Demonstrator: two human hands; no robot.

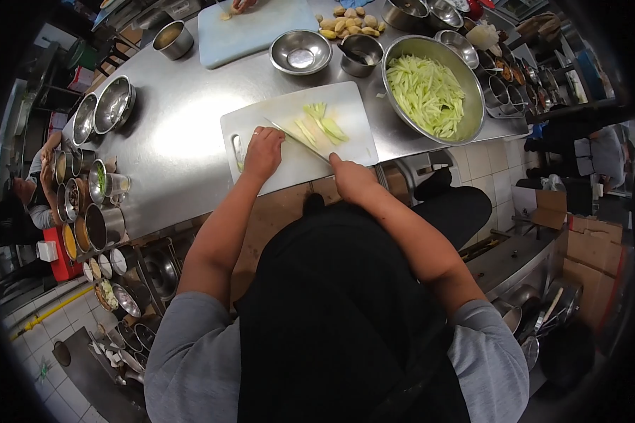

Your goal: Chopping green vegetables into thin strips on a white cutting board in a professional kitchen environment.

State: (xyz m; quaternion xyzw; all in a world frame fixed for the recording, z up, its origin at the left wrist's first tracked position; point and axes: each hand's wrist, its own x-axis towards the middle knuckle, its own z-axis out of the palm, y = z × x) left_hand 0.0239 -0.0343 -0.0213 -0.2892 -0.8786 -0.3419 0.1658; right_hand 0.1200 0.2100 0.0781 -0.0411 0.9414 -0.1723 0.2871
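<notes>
My right hand [351, 178] grips the handle of a kitchen knife [299, 141] at the near edge of a white plastic cutting board [291, 113]. The blade slants up and left across the board. Beside its front part is my left hand [264, 152], fingers curled down near the board's handle slot; whether they pinch the blade or something under them is hidden. Pale green vegetable pieces [330, 129], some cut in strips, lie on the board beyond the blade. To the right stands a large steel bowl [473, 121] heaped with pale green shreds [426, 95].
Beyond the board are a steel bowl [300, 52], a small steel pot [361, 55] and yellowish tubers or fruit [349, 22]. Another person's hand [242, 5] works at a second cutting board [254, 31]. Two steel bowls [114, 104] and several food containers [104, 226] line the table's left end.
</notes>
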